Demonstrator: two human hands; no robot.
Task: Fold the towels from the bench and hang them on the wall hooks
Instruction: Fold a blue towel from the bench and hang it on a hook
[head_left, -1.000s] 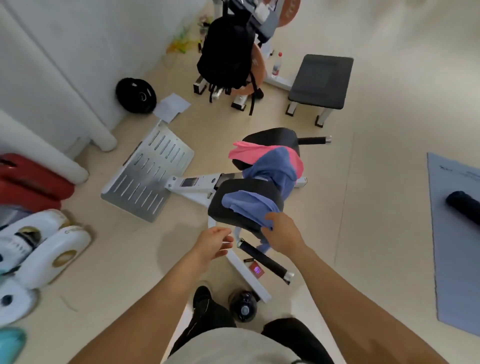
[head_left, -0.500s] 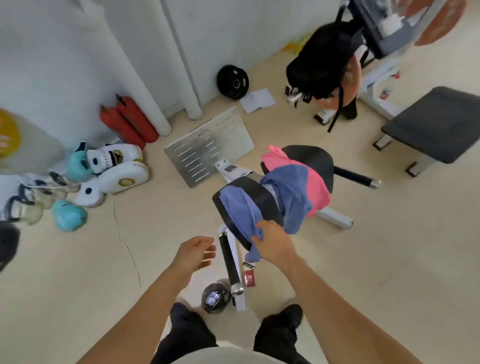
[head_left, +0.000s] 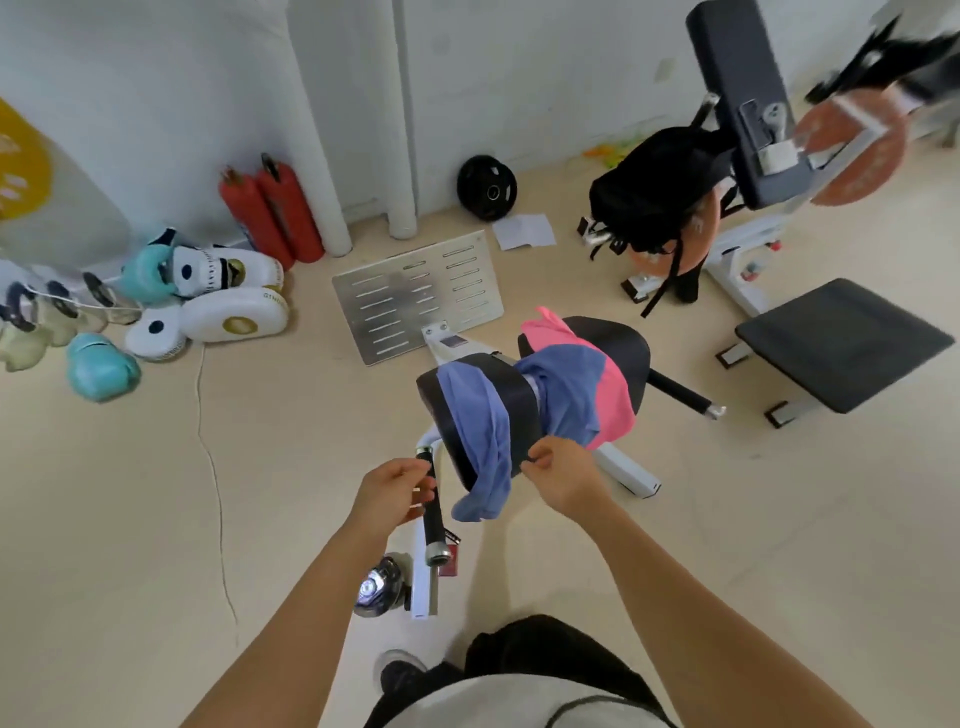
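Two hands — right hand (head_left: 563, 475) fingers pinch soft blue towel (head_left: 480, 431) edge; left hand (head_left: 392, 493) loosely curled, empty.

Legible text — none I can make out. White boxing pad (head_left: 236, 314): small lettering on its edge, too blurred to read.
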